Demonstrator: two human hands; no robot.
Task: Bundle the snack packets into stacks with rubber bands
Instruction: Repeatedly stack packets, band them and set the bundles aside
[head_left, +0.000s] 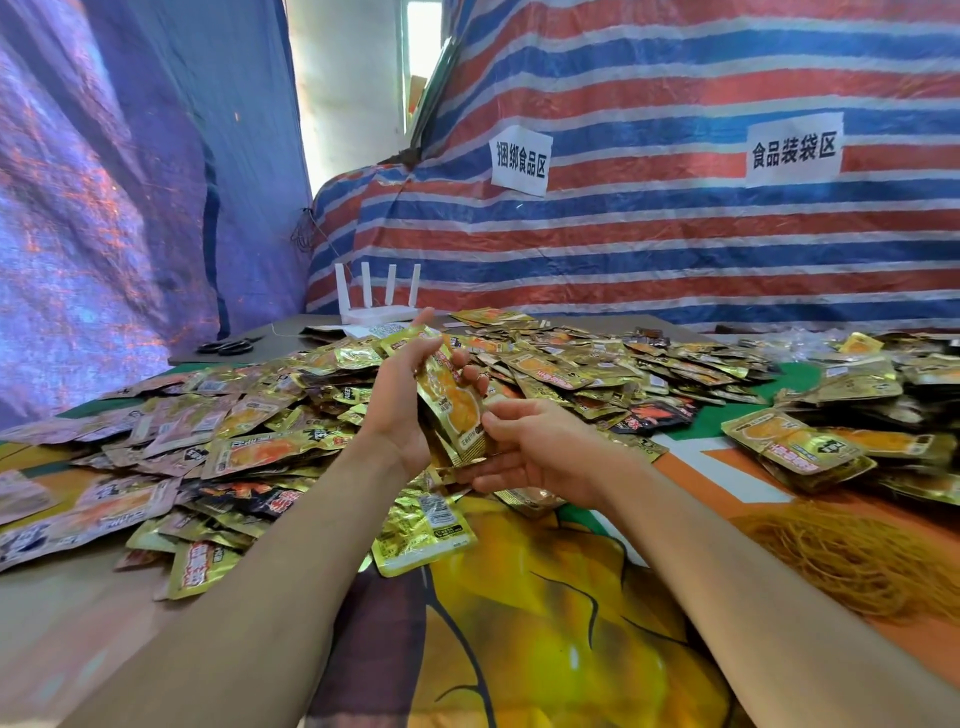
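Rear wall: a creased striped tarpaulin (675, 244) in red, blue and white, carrying a white paper sign (521, 160) and a second sign (794, 149), both with black characters. Left wall: a blue tarpaulin (104, 208). A narrow gap (353, 104) between them admits bright daylight. The surface (545, 649) is covered by a printed cloth in orange, yellow and green. A white four-antenna router (376, 306) stands at its far edge

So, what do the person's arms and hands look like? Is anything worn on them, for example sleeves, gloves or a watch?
Nothing worn is visible. The left forearm and right forearm are bare down to the picture's edge, with no sleeves. The left hand and right hand have no gloves, and no watch, bracelet or ring shows.
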